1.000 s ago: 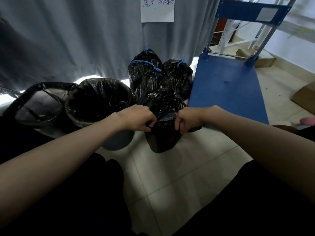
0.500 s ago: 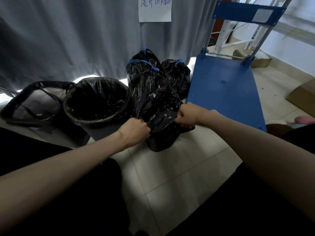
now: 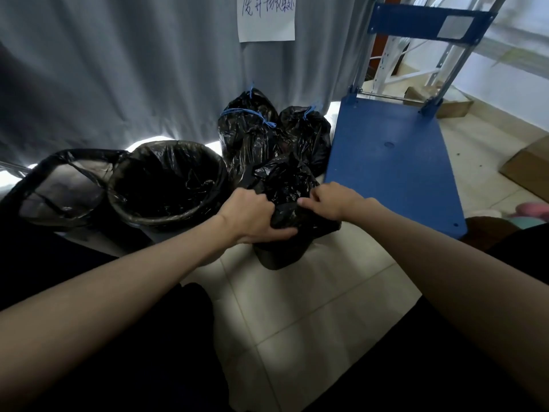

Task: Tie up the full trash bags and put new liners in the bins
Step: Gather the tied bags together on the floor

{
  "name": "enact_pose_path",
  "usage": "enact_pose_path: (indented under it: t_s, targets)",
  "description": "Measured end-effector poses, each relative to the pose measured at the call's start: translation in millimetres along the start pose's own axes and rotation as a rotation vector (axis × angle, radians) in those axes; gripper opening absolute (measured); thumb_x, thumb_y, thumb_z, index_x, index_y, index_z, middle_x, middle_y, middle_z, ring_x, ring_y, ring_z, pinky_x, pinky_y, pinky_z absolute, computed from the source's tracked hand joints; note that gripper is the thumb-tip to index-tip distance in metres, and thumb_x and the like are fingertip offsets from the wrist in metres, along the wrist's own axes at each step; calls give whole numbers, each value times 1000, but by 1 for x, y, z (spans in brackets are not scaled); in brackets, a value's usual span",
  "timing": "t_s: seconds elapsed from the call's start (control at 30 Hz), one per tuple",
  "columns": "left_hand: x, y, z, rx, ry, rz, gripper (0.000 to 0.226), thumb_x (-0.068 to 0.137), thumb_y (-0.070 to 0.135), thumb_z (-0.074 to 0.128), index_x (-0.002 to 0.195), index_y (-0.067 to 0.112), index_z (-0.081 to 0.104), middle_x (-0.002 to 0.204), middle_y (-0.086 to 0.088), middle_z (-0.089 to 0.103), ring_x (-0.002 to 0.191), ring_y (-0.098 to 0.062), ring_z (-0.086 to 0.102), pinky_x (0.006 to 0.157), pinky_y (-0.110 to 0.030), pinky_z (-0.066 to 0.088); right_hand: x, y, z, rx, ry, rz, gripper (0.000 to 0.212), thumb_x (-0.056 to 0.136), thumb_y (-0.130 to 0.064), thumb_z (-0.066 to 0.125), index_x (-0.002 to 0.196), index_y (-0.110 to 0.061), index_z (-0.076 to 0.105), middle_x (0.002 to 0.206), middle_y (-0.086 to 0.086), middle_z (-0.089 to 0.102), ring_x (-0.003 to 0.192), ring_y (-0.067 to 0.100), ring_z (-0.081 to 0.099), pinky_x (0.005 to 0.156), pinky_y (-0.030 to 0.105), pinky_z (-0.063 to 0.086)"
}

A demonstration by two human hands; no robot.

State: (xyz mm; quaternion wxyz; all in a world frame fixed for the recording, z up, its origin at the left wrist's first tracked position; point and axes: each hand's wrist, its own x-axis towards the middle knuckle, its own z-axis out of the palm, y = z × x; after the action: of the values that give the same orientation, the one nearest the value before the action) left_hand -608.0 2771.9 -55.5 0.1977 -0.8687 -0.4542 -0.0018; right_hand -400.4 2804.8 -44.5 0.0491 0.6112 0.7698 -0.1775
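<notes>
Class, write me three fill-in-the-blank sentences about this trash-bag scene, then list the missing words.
1. Both hands, the left hand and the right hand, grip a ____ plastic bag.
2. The tied bags behind it are closed with ____ ties.
3. The platform cart on the right is ____.

Missing words: black; blue; blue

The person's forearms are bare to the edge of view, with no sleeves, watch or rings on the left hand [image 3: 252,215] or right hand [image 3: 332,202]. Dark clothing [image 3: 133,352] covers the legs.
</notes>
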Motion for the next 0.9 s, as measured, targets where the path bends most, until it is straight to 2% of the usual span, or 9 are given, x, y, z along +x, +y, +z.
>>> enact_pose_path:
  t_s: [0.03, 0.1, 0.17, 0.23, 0.33, 0.47, 0.63, 0.8, 0.9]
  targets:
    - [6, -2, -1, -31, 7, -37, 77, 82, 81, 22, 53, 17, 56, 59, -3, 63, 52, -25, 61, 49, -26, 28, 1, 2, -1, -45, 37, -9, 39, 97, -49, 45, 88, -13, 58, 96, 6, 55, 97, 28, 54, 78, 39, 45]
    - [17, -7, 4, -62, -44, -90, 58, 93, 59, 32, 78, 15, 66, 84, -6, 68, 77, -27, 66, 55, -32, 39, 2, 5, 2, -129, 54, 9, 26, 98, -29, 46, 105, -8, 60, 115, 13, 49, 108, 35, 50, 91, 45, 46]
    - [24, -14, 13, -29, -132, -143, 33, 95, 36, 44, 106, 11, 63, 108, -8, 65, 101, -27, 62, 71, -36, 48, 3, 6, 7, -164, 23, 48, 25, 98, -20, 46, 113, -3, 59, 121, 15, 48, 107, 37, 53, 91, 45, 47]
    - [28, -20, 19, 11, -216, -177, 30, 92, 23, 51, 118, 10, 59, 117, -9, 60, 109, -27, 57, 80, -36, 48, 2, 5, 12, -179, 8, 66, 26, 100, -20, 45, 112, -1, 58, 117, 17, 53, 104, 37, 56, 84, 43, 47]
    - [39, -26, 21, 51, -252, -178, 32, 91, 14, 53, 122, 9, 56, 121, -10, 56, 111, -28, 55, 85, -36, 47, 4, 6, 10, -190, 2, 76, 29, 100, -28, 47, 110, -2, 57, 108, 16, 55, 98, 35, 57, 73, 39, 43]
    - [60, -36, 20, -9, -203, -199, 31, 92, 8, 51, 122, 9, 54, 122, -11, 55, 110, -30, 56, 88, -40, 47, 4, 12, 4, -185, -57, 101, 29, 96, -41, 52, 96, -12, 52, 96, 8, 48, 83, 27, 48, 72, 37, 42]
    - [80, -41, 24, -162, -82, -290, 46, 83, -2, 60, 125, 7, 43, 126, -15, 41, 102, -34, 54, 72, -43, 51, 16, 13, -7, -50, 172, 153, 17, 94, -28, 53, 88, -12, 54, 94, 10, 55, 88, 32, 58, 72, 38, 45]
    - [99, -52, 26, -255, -21, -322, 30, 90, 9, 59, 118, 7, 47, 116, -14, 56, 104, -33, 55, 74, -42, 48, 39, 12, -11, 67, 341, 115, 13, 93, -13, 47, 94, -9, 59, 100, 10, 57, 88, 33, 57, 67, 38, 44]
    - [109, -62, 26, -342, 6, -377, 16, 90, 5, 57, 106, 7, 54, 101, -16, 64, 96, -37, 59, 72, -45, 48, 56, 6, -8, 67, 328, -9, 25, 92, -15, 53, 117, -14, 58, 122, 7, 51, 109, 28, 51, 77, 38, 46]
